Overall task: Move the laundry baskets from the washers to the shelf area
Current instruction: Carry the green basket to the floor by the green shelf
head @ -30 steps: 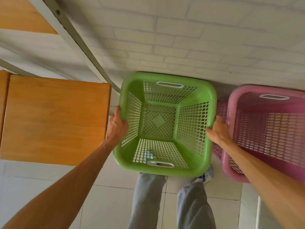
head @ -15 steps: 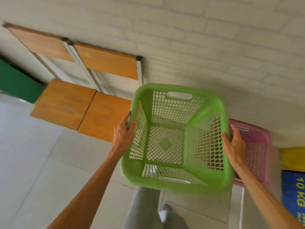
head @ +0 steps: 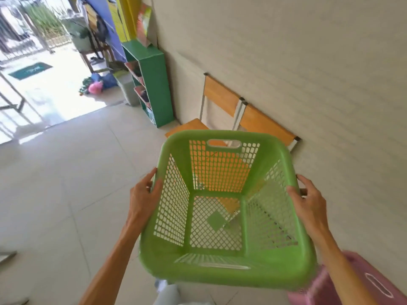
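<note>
I carry an empty green laundry basket (head: 226, 263) in front of me, lifted off the floor. My left hand (head: 144, 192) grips its left rim and my right hand (head: 308, 199) grips its right rim. A pink laundry basket (head: 372, 285) stays on the floor at the bottom right, partly behind my right forearm. Ahead on the left, against the wall, stands a green shelf unit (head: 154, 84) with items on its shelves.
Two wooden chairs (head: 222, 100) with metal frames stand against the cream wall (head: 308, 62), just beyond the basket. Pale floor tiles (head: 66, 183) stretch to the left. A bright doorway (head: 33, 73) with a mat and a pile of coloured bags lies beyond the shelf.
The green basket has come up off the floor beside the pink one and swung left with me. The view now faces along the wall toward the chairs and green shelf.
</note>
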`<act>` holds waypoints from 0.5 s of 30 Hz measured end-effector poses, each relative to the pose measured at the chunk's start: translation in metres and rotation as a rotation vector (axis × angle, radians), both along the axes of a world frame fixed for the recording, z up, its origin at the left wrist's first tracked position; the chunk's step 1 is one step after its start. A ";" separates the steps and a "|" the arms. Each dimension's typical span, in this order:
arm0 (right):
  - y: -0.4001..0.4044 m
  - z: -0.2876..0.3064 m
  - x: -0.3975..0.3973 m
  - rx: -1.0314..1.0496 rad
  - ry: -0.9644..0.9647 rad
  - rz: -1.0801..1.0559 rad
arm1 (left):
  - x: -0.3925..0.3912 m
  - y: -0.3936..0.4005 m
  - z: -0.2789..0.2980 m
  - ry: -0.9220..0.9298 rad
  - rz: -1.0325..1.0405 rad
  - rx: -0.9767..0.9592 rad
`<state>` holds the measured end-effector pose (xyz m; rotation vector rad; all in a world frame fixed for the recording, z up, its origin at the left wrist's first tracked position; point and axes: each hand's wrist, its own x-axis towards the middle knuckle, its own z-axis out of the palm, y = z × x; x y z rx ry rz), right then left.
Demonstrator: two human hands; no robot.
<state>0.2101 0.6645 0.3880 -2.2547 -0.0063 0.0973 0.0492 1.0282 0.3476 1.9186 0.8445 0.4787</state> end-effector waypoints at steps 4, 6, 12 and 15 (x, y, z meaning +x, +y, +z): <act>0.126 -0.009 0.000 -0.006 0.001 0.129 | -0.061 0.100 -0.004 -0.013 0.162 0.005; 0.194 -0.022 -0.004 -0.009 -0.003 0.185 | -0.089 0.154 -0.008 -0.014 0.232 0.011; 0.385 -0.054 -0.029 0.051 -0.019 0.297 | -0.154 0.299 -0.007 0.023 0.360 0.051; 0.458 -0.066 -0.034 0.082 -0.021 0.345 | -0.173 0.360 -0.006 0.079 0.399 0.066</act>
